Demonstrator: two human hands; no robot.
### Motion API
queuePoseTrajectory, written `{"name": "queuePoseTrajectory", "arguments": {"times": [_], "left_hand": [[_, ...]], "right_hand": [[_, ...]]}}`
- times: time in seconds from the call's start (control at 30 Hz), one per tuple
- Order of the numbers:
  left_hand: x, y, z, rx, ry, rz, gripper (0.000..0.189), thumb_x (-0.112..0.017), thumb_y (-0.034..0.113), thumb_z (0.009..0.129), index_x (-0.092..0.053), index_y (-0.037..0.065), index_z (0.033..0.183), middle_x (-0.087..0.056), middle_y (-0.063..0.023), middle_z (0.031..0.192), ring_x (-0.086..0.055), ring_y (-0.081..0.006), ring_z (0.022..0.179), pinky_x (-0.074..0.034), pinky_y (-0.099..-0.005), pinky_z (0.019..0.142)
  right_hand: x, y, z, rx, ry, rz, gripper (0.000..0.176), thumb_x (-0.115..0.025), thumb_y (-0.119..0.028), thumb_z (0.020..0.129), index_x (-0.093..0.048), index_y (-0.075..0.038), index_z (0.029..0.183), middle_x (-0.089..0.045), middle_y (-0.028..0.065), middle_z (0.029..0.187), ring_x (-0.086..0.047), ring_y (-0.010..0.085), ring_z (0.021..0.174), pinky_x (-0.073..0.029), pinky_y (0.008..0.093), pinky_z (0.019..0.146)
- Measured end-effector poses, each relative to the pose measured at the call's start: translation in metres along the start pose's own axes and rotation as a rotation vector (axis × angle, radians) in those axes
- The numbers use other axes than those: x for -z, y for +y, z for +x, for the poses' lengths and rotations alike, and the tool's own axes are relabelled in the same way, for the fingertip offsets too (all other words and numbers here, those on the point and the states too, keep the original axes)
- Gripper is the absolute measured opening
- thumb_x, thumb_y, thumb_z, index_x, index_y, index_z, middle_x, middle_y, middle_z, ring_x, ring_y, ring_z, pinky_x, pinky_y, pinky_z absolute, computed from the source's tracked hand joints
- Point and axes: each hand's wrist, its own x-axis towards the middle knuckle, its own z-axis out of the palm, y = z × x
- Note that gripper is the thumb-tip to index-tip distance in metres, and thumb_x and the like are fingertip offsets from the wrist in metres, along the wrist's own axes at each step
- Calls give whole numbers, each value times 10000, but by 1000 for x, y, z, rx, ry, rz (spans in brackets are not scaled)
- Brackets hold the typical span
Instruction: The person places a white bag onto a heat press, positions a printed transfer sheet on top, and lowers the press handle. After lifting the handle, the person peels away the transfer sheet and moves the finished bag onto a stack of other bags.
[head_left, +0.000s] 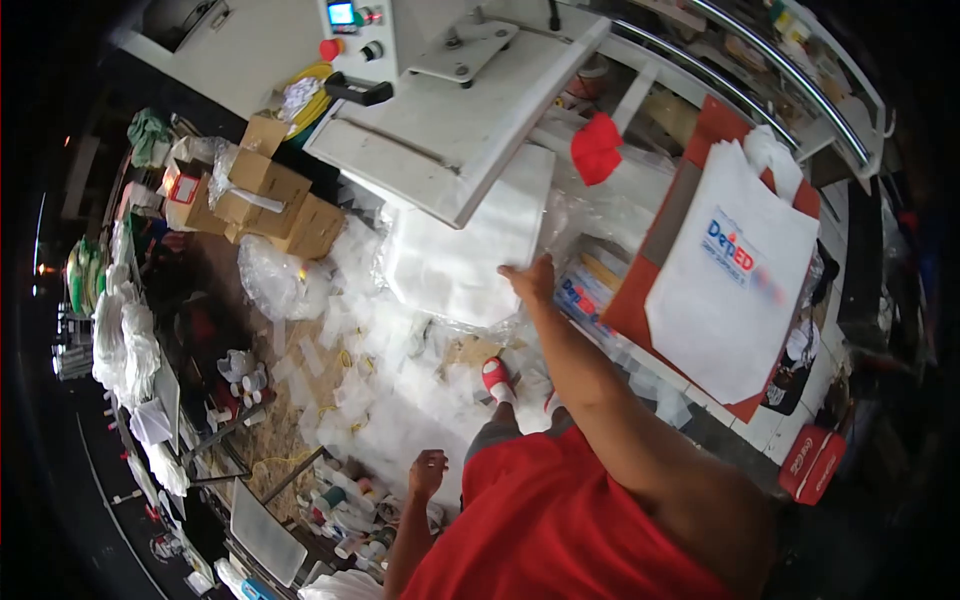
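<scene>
My right hand (530, 277) is at the right edge of a stack of white sheets (465, 250) wrapped in clear plastic, under the overhanging white machine table (420, 140). Its fingers point left and touch or nearly touch the stack; a firm hold cannot be made out. My left hand (428, 474) hangs low beside my body, its fingers curled, and what is in them, if anything, is too small to tell. Right of my right arm, a white bag with blue and red print (735, 265) lies flat on an orange-brown board (650, 250).
Cardboard boxes (270, 195) and crumpled plastic (275, 280) lie at the upper left. White scraps cover the floor (370, 370). A red cloth (597, 149) hangs near the machine's right edge. A control panel (358, 40) stands at the top. Bottles (350, 510) crowd the lower left.
</scene>
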Motion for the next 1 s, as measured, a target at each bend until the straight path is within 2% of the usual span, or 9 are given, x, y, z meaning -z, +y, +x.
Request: {"name": "queuePoseTrajectory", "arguments": {"times": [0.1,0.3,0.37,0.47,0.67,0.8,0.87,0.93,1.0], "left_hand": [[22,-18,-10,-92,-10,226,255,-618,262,874,-674,57,1016,-721,-129,919,-713,-252,844,-552,-371,786],[50,-21,76,-342,-6,600,268,-654,269,875,-680,51,1028,-708,-168,994,-690,-280,944,-540,-385,836],[50,52,95,-256,99,57,400,-684,314,888,-634,8,1140,-700,-156,1050,-680,-238,946,-533,-350,800],[48,147,135,-103,-104,-354,565,-624,494,905,-513,80,1273,-545,-61,1123,-501,-199,1052,-473,-434,850],[48,194,200,-261,96,-210,670,-652,485,890,-492,-3,1319,-550,-205,1296,-551,-293,1161,-464,-390,940],[54,275,113,-28,20,-234,773,-649,501,883,-367,43,1438,-480,-262,1377,-509,-364,1216,-442,-413,978],[50,293,87,116,-118,-331,733,-663,421,903,-325,124,1481,-458,-181,1403,-551,-241,1157,-473,-405,940],[52,287,85,-227,-369,-326,730,-673,324,881,-319,73,1468,-582,-196,1249,-564,-291,1103,-480,-386,917],[67,339,30,-615,-243,-426,646,-649,139,879,-357,77,1452,-617,-142,1162,-595,-202,996,-498,-308,822]], "right_hand": [[-12,4,10,-201,-37,31,845,-880,-415,607,-466,104,1128,-625,315,1103,-629,440,1028,-523,433,886],[38,25,4,-70,77,42,360,-711,-210,740,-614,54,963,-681,239,941,-670,393,891,-531,421,788],[63,28,-10,-125,-214,512,235,-713,-155,767,-661,37,892,-689,145,842,-674,273,759,-522,375,689],[61,34,-7,-76,-159,588,219,-729,-131,772,-677,46,890,-678,99,801,-638,195,683,-499,343,631],[47,21,-8,-155,-231,385,167,-657,-128,771,-716,-7,870,-680,125,747,-663,239,692,-517,370,651],[144,-39,-85,-254,-393,991,483,-629,-9,803,-519,-34,1273,-651,107,887,-646,204,797,-538,344,719],[192,-59,-106,-262,-349,1125,649,-626,30,812,-392,-37,1413,-636,106,952,-636,192,837,-540,332,738],[241,-62,-117,-160,-364,1085,840,-645,54,823,-177,-65,1511,-597,98,1035,-608,173,875,-531,314,775],[294,-76,-123,74,-235,969,667,-668,-10,848,-389,-103,1447,-565,36,927,-583,148,889,-496,279,817]]}}
